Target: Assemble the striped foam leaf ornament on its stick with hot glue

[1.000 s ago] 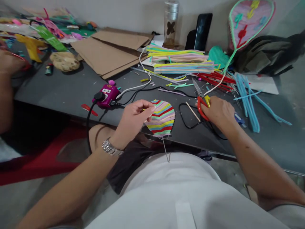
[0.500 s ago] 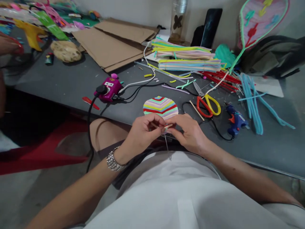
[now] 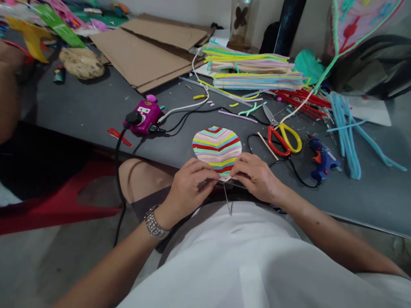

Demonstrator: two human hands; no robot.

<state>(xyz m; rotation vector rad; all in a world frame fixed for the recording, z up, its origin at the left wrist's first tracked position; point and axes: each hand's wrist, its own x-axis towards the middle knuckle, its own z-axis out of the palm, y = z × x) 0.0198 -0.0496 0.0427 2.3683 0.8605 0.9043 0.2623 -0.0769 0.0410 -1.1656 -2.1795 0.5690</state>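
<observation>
A round disc [image 3: 217,147] covered in V-shaped rows of striped pipe cleaners lies at the table's front edge. At its lower tip a short cream pipe cleaner [image 3: 226,179], bent into a shallow V, spans my two hands. My left hand [image 3: 192,183] pinches its left end between thumb and fingers. Its right end is in the closed fingertips of my right hand [image 3: 255,175]. A thin metal wire [image 3: 227,200] sticks out below the disc toward my shirt. How the wire joins the disc is hidden.
Scissors [image 3: 284,139] and a blue glue gun [image 3: 323,158] lie to the right, near blue pipe cleaners [image 3: 348,137]. Bundled pipe cleaners [image 3: 257,81] and cardboard [image 3: 154,55] are behind. A purple power socket [image 3: 146,116] trails cords on the left. Another person's arm [image 3: 8,94] is far left.
My hands have moved apart and lowered slightly, uncovering the disc's lower half. The cream pipe cleaner now stretches between them at the disc's lower tip. The camera view has shifted a little.
</observation>
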